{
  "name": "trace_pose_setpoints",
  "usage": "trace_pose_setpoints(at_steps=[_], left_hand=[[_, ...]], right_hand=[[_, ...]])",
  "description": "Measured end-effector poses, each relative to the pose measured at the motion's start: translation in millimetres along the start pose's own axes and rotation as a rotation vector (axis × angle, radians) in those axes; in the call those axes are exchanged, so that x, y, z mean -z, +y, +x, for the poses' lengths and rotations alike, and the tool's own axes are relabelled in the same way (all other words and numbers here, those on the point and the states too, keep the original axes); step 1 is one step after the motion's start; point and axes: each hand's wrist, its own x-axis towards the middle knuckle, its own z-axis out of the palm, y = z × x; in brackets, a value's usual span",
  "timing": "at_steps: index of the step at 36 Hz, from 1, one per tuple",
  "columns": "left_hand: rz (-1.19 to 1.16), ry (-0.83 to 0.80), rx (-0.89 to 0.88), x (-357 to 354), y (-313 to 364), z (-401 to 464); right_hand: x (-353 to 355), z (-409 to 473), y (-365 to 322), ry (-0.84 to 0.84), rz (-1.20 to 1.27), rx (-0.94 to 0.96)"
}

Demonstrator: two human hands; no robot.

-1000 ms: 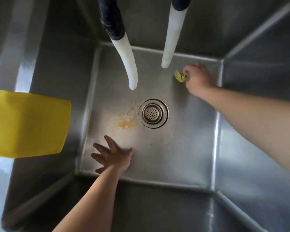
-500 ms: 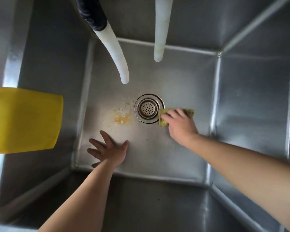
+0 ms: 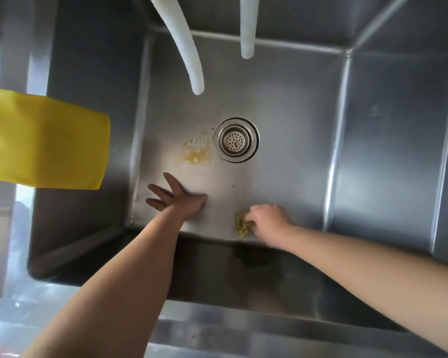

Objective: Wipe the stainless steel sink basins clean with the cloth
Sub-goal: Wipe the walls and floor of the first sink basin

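The cloth (image 3: 242,224) — a small, crumpled, yellow-green wad — lies on the floor of the sink basin (image 3: 295,151) at about six o'clock from the drain (image 3: 236,140), right against the seam where the floor meets the near wall. The right hand (image 3: 268,220) is curled tightly around it, knuckles up, pressing it to the steel. At about nine o'clock from that hand, the left hand (image 3: 177,198) holds nothing; it is spread wide with fingers fanned, and it seems to rest flat on the floor, though motion blur leaves the contact uncertain. An orange-brown stain (image 3: 195,152) marks the floor just beside the drain at nine o'clock. Two white hoses (image 3: 189,55) hang over the basin from twelve o'clock. A yellow sheet (image 3: 44,146) — possibly a second cloth — drapes over the left rim.
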Motion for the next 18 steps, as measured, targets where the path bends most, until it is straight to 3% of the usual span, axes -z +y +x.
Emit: trace_pose_setpoints(at_steps=[6, 9, 14, 16, 18], left_hand=[[-0.015, -0.065, -0.041, 18.0, -4.2, -8.5], [-0.057, -0.074, -0.055, 27.9, -6.8, -10.9], [-0.021, 0.004, -0.107, 52.7, -15.7, -5.8], [0.068, 0.059, -0.12, 59.8, -19.3, -3.4], [0.129, 0.137, -0.132, 62.4, -24.1, 0.4]], right_hand=[[-12.2, -2.5, -9.1, -0.164, 0.207, -0.113], [4.6, 0.9, -5.1, -0.325, 0.32, -0.144], [46.0, -0.9, 0.6, -0.547, 0.52, -0.099], [72.6, 2.4, 6.6, -0.542, 0.618, -0.087], [103.0, 12.8, 15.1, -0.404, 0.698, -0.123]])
